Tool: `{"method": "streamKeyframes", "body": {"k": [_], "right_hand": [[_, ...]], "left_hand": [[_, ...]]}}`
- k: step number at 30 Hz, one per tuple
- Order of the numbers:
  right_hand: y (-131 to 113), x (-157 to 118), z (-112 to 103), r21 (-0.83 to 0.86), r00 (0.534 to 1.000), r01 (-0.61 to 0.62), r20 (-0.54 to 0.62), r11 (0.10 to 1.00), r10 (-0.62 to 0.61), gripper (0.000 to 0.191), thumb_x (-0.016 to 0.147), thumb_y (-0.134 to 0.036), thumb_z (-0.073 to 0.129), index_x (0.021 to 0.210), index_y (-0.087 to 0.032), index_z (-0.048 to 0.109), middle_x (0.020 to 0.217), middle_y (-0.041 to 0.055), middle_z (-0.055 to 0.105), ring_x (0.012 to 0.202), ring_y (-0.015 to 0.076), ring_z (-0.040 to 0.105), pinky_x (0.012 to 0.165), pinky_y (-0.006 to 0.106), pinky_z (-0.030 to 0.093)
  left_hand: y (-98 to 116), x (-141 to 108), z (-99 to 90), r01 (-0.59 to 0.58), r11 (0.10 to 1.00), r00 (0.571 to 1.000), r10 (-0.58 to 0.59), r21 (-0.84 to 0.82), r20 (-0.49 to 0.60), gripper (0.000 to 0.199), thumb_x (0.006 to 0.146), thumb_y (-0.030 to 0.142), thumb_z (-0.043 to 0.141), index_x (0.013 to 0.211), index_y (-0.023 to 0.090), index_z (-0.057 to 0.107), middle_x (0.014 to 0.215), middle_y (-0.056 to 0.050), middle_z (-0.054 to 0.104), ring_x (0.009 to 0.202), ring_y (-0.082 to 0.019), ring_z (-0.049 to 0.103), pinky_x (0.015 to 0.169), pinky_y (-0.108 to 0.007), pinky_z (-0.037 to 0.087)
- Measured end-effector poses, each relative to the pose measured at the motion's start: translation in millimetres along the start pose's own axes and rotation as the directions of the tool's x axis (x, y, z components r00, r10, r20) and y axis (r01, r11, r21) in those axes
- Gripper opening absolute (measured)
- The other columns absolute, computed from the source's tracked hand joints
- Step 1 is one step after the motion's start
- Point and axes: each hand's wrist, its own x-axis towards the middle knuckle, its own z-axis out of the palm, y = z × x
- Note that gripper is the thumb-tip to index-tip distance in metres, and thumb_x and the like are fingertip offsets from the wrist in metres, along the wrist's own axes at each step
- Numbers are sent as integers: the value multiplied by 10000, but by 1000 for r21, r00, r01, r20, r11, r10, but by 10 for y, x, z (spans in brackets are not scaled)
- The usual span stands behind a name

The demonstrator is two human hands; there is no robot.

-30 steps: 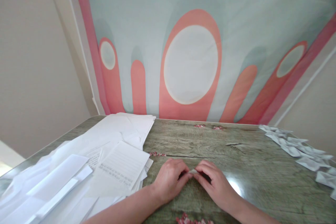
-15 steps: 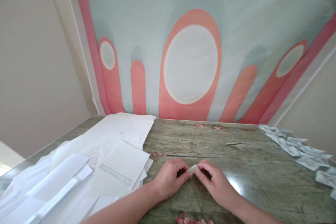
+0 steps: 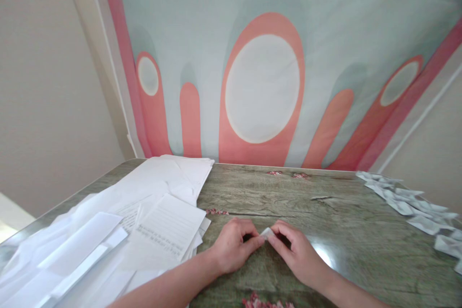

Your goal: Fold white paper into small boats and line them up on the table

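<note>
Between the fingertips of both hands is a small folded piece of white paper point(image 3: 267, 233), mostly covered by the fingers. My left hand point(image 3: 236, 245) pinches its left side with thumb and forefinger. On the other side, my right hand point(image 3: 291, 246) is closed on it in a like pinch. Both hands are just over the wooden-patterned table point(image 3: 252, 192), near its middle. Left of my left hand lies a lined, written sheet point(image 3: 169, 228) on top of loose papers.
A large heap of white paper point(image 3: 90, 231) covers the table's left side. Rows of folded paper pieces point(image 3: 400, 202) line the right edge. Behind the table hangs a green and coral patterned backdrop point(image 3: 209, 33). Pink flower prints point(image 3: 267, 302) mark the tabletop.
Hardly anything differs. The folded paper has tilted slightly between the fingertips, and less of it shows; both hands keep nearly the same place.
</note>
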Motion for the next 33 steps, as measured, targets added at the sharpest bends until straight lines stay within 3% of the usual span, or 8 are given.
{"method": "streamKeyframes", "body": {"k": [8, 26, 33], "right_hand": [[42, 5, 6, 8, 1000, -4, 25, 1000, 4, 256, 905, -362, 444, 720, -192, 493, 710, -11, 489, 698, 148, 479, 657, 262, 372], [8, 1, 1, -59, 996, 47, 77, 997, -43, 291, 873, -284, 519, 606, -177, 476, 656, -22, 474, 691, 143, 481, 670, 270, 338], [32, 28, 15, -33, 995, 51, 91, 998, -48, 394, 935, -339, 393, 576, -181, 431, 626, -26, 441, 662, 133, 475, 670, 270, 345]], "left_hand": [[3, 19, -1, 2, 998, 1000, -1, -61, 9, 233, 845, 266, 544, 662, 138, 611, 610, 35, 509, 614, -98, 480, 598, -196, 338], [85, -25, -19, -161, 977, 986, 155, 142, 53, 215, 884, 247, 482, 695, 167, 544, 673, 13, 557, 696, -124, 506, 720, -247, 340], [40, -15, -10, -170, 973, 985, 163, 158, 56, 213, 881, 238, 487, 686, 169, 539, 660, 16, 546, 700, -125, 502, 730, -252, 334]]}}
